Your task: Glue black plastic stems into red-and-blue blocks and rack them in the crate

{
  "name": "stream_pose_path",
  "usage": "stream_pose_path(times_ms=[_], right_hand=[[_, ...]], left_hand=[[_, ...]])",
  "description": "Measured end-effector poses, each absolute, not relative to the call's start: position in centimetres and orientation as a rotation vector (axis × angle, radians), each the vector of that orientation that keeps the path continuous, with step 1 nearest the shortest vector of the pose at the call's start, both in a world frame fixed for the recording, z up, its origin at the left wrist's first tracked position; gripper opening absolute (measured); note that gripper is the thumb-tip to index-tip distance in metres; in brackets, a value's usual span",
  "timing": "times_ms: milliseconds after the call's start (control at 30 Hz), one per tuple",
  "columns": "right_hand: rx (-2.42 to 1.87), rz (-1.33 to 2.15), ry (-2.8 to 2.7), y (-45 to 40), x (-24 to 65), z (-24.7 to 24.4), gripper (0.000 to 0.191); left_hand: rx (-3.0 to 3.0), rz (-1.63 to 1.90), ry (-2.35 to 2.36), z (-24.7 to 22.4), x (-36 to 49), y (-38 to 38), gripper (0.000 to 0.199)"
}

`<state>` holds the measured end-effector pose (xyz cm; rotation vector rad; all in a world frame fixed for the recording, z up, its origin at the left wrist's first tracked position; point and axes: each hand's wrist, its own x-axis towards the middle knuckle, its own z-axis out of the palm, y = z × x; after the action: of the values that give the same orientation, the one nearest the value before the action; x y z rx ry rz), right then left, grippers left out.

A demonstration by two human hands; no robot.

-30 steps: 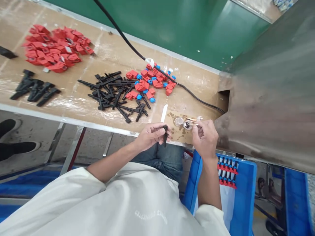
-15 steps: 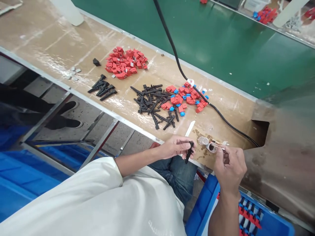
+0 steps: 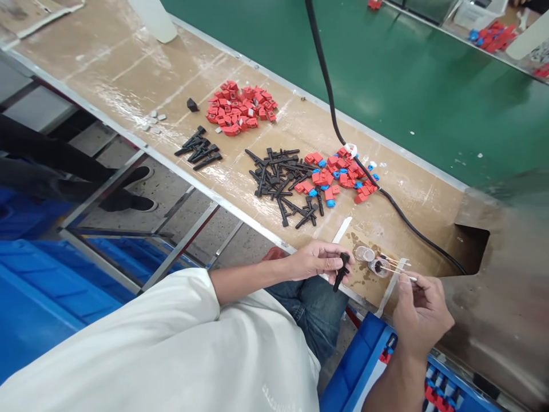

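Observation:
Near the table's front edge, my left hand is closed round a black plastic stick-shaped part, its thin end pointing down. On the right, my right hand pinches a cotton swab. The swab reaches left to a small clear cup with dark liquid in it; whether its tip touches the liquid I cannot tell. Beside that cup lies a round clear lid or second cup, amid brown stains. More swabs lie just behind the cup.
Loose black parts, red-and-blue parts and red blocks lie in piles on the table. A black cable crosses it. Beyond is a green surface. Blue bins stand below; another person's legs show left.
The whole view has shifted, so the table things sit farther right in the picture. My right hand has drawn slightly back from the cup with the swab. My left hand keeps the black part.

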<state>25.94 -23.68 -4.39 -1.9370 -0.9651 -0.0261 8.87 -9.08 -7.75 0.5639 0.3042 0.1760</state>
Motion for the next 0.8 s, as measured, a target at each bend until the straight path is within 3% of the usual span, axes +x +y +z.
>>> stream_pose_path(times_ms=[400, 567, 800], right_hand=[[-1.901, -0.030, -0.659, -23.6, 24.5, -4.7, 0.022], [-1.703, 0.201, -0.209, -22.4, 23.8, -4.8, 0.029], [-1.530, 0.431, -0.089, -22.2, 24.3, -4.0, 0.037]], left_hand=[[0.638, 0.216, 0.278, -7.4, 9.2, -10.3, 0.057], [0.598, 0.208, 0.302, -7.3, 9.6, -11.0, 0.056], [0.479, 0.131, 0.404, -7.0, 10.3, -12.2, 0.055]])
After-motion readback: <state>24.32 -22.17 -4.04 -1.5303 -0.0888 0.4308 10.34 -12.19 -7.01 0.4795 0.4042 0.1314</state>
